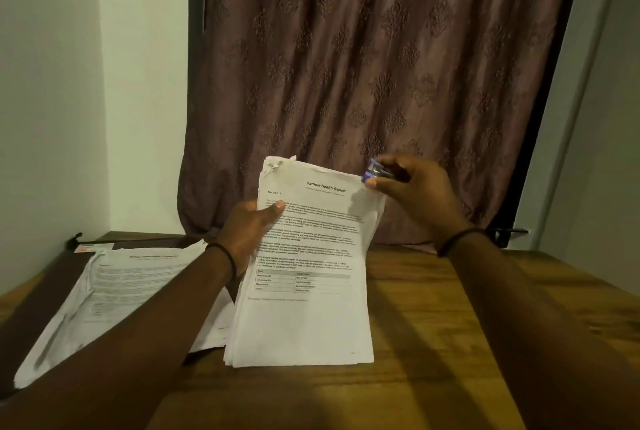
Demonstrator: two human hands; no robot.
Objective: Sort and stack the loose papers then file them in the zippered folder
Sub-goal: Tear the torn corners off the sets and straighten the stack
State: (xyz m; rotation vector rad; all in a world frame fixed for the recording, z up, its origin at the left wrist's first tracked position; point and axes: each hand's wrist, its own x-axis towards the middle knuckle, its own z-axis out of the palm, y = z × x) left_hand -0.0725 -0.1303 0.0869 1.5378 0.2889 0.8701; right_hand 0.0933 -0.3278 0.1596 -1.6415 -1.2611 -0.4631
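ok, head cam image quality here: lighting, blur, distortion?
Head view: dim, warm light; long arm shadows across the brown wooden table; small purple stapler in the right hand is smeared; on the white printed paper stack in the left hand, title reads, body text soft; wide-angle slants the sides of the brown patterned curtain.

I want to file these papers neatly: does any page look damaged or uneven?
Yes. The paper stack in the left hand has a torn, curled top-left corner, and its lower edges are fanned, not flush. The right hand holds a small purple object at the top-right corner.
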